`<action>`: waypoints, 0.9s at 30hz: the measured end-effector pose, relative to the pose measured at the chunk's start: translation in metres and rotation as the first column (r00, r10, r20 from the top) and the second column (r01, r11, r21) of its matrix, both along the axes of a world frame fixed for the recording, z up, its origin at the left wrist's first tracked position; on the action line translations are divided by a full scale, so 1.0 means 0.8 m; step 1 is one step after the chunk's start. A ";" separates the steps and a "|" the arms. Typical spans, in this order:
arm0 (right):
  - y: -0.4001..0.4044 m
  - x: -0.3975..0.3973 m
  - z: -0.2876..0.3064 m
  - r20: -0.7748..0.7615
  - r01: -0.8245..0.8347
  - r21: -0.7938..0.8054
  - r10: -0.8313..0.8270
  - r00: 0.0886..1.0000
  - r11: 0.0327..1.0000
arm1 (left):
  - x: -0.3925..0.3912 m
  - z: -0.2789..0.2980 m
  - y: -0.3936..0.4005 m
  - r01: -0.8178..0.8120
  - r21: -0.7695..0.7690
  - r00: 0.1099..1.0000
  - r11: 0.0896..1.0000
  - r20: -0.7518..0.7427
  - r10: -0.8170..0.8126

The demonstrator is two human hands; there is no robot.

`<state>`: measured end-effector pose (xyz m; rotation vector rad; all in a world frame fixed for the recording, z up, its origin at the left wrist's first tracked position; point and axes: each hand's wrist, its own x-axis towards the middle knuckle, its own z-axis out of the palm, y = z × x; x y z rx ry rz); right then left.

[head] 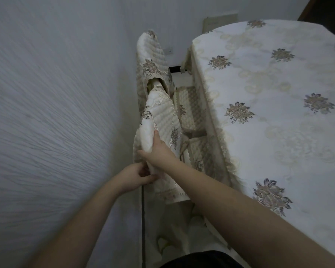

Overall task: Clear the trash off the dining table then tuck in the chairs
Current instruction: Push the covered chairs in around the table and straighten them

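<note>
Two hands on near chair (159, 120) back: right hand (159, 149) grasping top edge, left hand (135, 176) pinching cover lower, likely for pushing toward table (269, 84). Seat partly under tablecloth edge.

Both forearms were bare from the wrists back to where they left the view, with no sleeve edge showing on either. No watch, band or bracelet sat at the wrists, and no ring showed on the fingers that could be seen. The left hand (134, 176) and the right hand (159, 149) wore no gloves. Below and behind the hands, between the two forearms at the bottom edge, lay a strip of dark, nearly black clothing (201, 260), its kind too dim to tell.
</note>
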<state>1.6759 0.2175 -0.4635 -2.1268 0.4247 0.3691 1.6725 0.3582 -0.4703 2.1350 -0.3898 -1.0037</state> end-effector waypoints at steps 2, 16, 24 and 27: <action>-0.003 -0.022 -0.006 0.008 -0.022 0.011 0.022 1.000 1.000 | 0.013 0.007 0.014 -0.024 -0.019 0.996 1.000 -0.090 0.022; 0.009 -0.109 -0.037 0.014 -0.038 -0.069 0.039 0.999 0.997 | 0.068 0.002 -0.078 -0.452 -0.169 0.866 0.876 0.154 0.477; 0.002 -0.110 -0.030 -0.010 -0.062 -0.106 0.061 0.998 0.992 | 0.067 -0.003 -0.077 -0.462 -0.146 0.845 0.875 0.229 0.484; 0.000 -0.111 -0.027 -0.017 -0.079 -0.109 0.077 0.997 0.991 | 0.064 -0.002 -0.079 -0.475 -0.163 0.836 0.865 0.221 0.501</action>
